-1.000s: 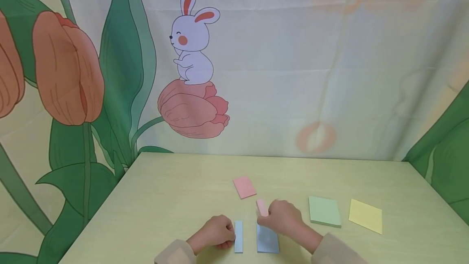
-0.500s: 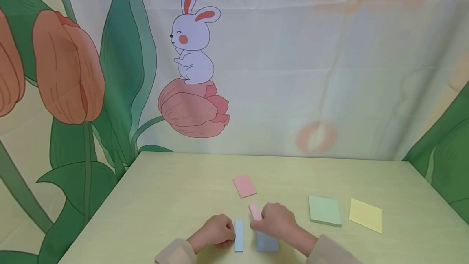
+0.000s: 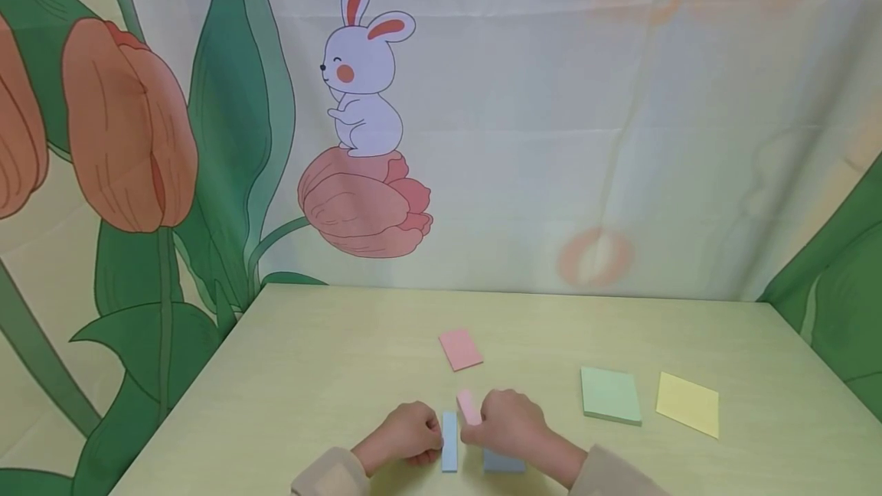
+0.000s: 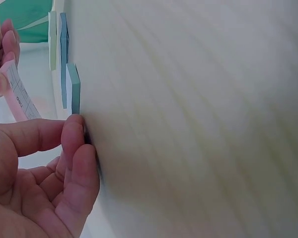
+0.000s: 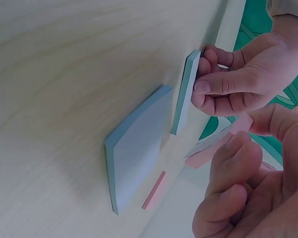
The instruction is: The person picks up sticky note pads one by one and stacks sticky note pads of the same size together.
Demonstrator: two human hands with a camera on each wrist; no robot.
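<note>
My right hand [image 3: 513, 423] pinches a narrow pink sticky-note pad [image 3: 468, 407] above the table. Print shows on one face of this pink strip [image 4: 21, 94] in the left wrist view. A narrow pale-blue sticky-note pad [image 3: 449, 442] lies lengthwise on the table, and my left hand [image 3: 412, 432] pinches its left edge between thumb and curled fingers. Close by, a wider blue sticky-note pad [image 3: 504, 462] lies partly hidden beneath my right hand; the right wrist view shows the blue pad [image 5: 139, 148] with a slightly bowed top.
Farther back on the table [image 3: 331, 358] lies a pink pad [image 3: 461, 350]. To the right are a thick green pad [image 3: 610, 395] and a yellow one [image 3: 687, 404]. A printed curtain [image 3: 496, 136] hangs behind the table's far edge.
My right hand has moved left and slightly nearer with the narrow pink pad, toward the narrow blue pad. The left hand and the pads on the table stay in place.
</note>
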